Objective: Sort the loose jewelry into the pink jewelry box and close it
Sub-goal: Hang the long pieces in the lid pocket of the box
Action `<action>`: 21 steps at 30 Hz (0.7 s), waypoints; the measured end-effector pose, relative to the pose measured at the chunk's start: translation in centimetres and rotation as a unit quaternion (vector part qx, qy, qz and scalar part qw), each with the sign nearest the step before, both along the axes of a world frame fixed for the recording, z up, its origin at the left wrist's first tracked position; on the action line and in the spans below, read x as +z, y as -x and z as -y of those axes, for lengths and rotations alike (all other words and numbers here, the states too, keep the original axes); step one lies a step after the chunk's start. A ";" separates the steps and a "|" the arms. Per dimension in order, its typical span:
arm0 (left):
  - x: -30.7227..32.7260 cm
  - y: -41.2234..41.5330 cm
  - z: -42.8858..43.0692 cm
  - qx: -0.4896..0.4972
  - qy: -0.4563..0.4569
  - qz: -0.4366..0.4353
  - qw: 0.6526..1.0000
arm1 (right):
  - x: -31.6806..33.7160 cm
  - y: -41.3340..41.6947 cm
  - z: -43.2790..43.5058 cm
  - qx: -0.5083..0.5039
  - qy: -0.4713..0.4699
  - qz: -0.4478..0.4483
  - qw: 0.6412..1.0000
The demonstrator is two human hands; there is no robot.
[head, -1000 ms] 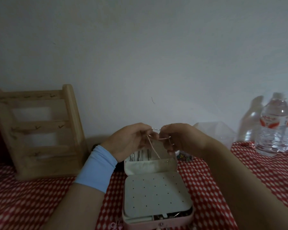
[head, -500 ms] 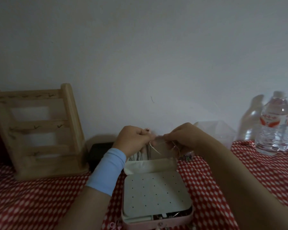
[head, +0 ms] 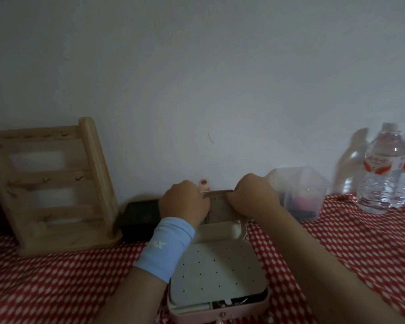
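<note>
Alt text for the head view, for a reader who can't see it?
A left hand and a right hand, fingers curled, are at the top edge of the upright lid of an open pink jewelry box on a red-and-white checked tablecloth; what they hold is hidden. A wooden jewelry rack stands left, clear plastic water bottles right.

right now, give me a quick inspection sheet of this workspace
surface: table under a red-and-white checked cloth.
job's things: pink jewelry box open, lid upright at the back, white perforated panel over the base, small pieces showing at its front edge.
clutter: wooden hook stand, black box, clear container, water bottles.
grippers: left hand and right hand both curled at the lid's top edge; what they pinch is hidden.
cables: nothing seen.
surroundings: plain pale wall, dim light.
</note>
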State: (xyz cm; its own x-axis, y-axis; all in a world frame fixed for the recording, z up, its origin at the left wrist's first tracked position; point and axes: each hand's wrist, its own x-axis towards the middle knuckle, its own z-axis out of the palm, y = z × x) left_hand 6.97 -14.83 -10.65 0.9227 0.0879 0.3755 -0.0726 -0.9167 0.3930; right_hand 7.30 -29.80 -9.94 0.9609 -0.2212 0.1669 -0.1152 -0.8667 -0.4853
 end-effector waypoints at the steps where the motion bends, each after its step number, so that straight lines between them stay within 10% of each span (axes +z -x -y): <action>1: -0.1 0.0 0.0 0.001 -0.016 0.000 1.000 | 0.0 0.1 -0.1 -0.001 0.004 0.001 1.000; 14: 0.4 0.4 -0.4 -0.108 -0.089 -0.110 0.984 | 2.7 1.9 2.2 0.151 -0.004 -0.216 0.965; 21: 0.2 0.9 0.1 -0.147 -0.112 -0.063 0.981 | 2.9 1.9 3.0 0.191 0.104 -0.167 0.962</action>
